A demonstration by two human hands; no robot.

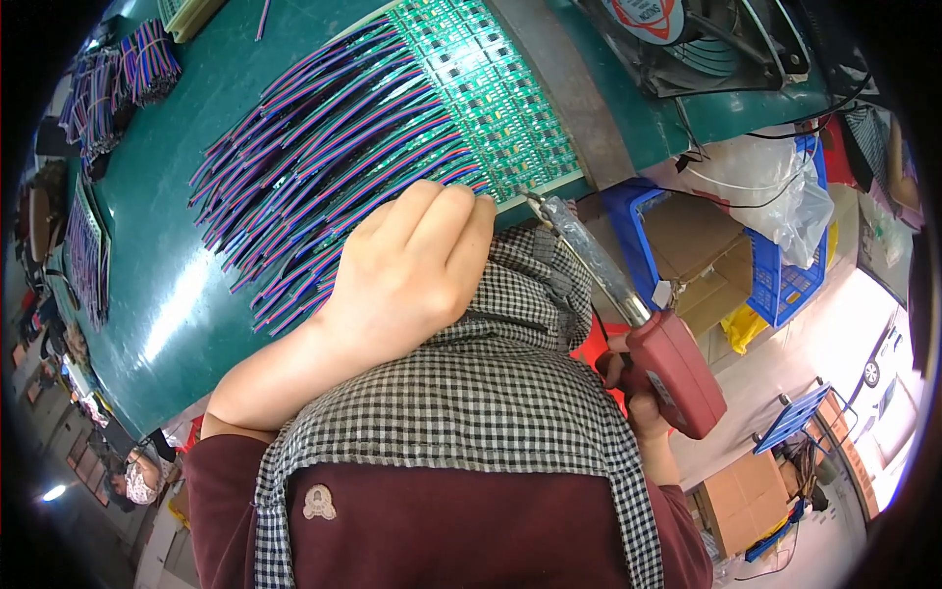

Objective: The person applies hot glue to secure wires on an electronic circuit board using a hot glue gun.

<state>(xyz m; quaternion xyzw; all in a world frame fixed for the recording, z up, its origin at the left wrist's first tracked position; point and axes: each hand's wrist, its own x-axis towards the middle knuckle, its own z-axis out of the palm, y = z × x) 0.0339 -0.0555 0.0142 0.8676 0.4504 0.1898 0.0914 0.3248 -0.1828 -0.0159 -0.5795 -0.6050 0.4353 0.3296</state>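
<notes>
A green circuit board panel [486,93] lies on the table, with a thick row of multicoloured ribbon wires [304,167] fanning leftward from it. My left hand [412,260] is closed at the panel's near corner, its bent fingers pressed together on a ribbon wire; the fingertips are partly hidden. In my right hand [643,407], at the right of my body, is a soldering gun [677,373] with a dark red housing and a long metal barrel. The gun's tip [535,197] points at the panel's near edge, close to my left fingertips.
A metal strip [579,108] lies along the panel's right side on the green table [167,245]. Beyond it stands a fan [697,44]. Bundled wires [147,64] and another wired panel [86,245] sit at the left. Beside the table is a blue crate [785,280] with cardboard and plastic.
</notes>
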